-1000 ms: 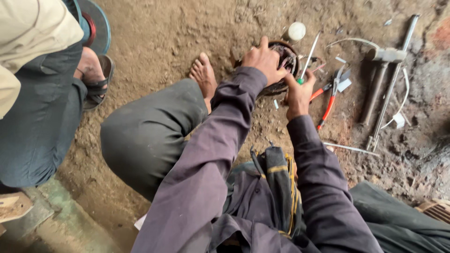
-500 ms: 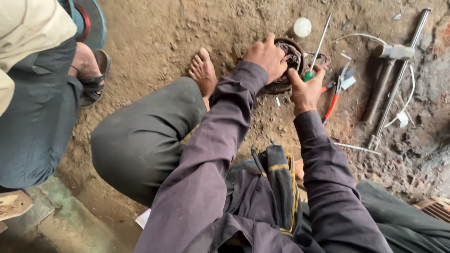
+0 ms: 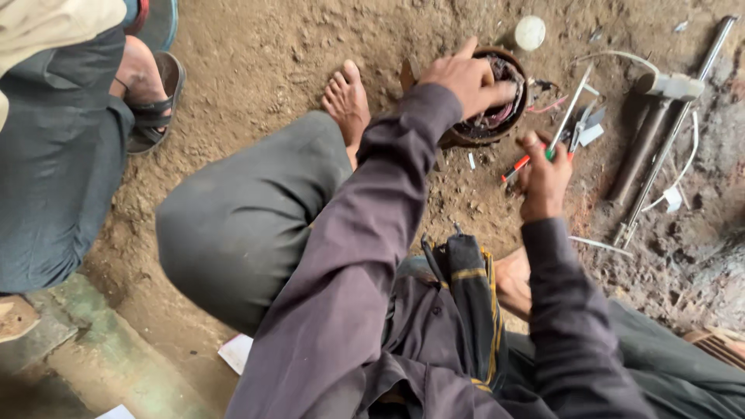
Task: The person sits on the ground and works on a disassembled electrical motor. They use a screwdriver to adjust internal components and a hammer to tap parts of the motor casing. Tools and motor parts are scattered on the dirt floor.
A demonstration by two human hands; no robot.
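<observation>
- Head view looks down on a person seated on a dirt floor, with a round stator on the ground ahead of the knees.
- Stator: a rusty ring housing with dark windings inside; it lies just right of the person's bare foot.
- Left hand rests on the stator's near-left rim, fingers curled over the edge and grasping it, fingertips reaching onto the windings.
- Right hand is just below and right of the stator, apart from it, fingers clenched round a screwdriver.
- Screwdriver: green handle in the fist, thin metal shaft pointing up and away, to the right of the stator; the tip does not touch the housing.
- Pliers with red-orange handles lie on the ground below the stator, just beside the right hand; contact with the hand cannot be told.
- White ball lies on the dirt just above and right of the stator.
- Hammer and a long metal rod lie side by side, well to the right of the stator, with a white wire looping round them.
- Folded dark cloth with yellow stripes lies in the person's lap, below the stator.
- Second person stands far left of the stator; a sandalled foot and grey trouser leg are visible.
</observation>
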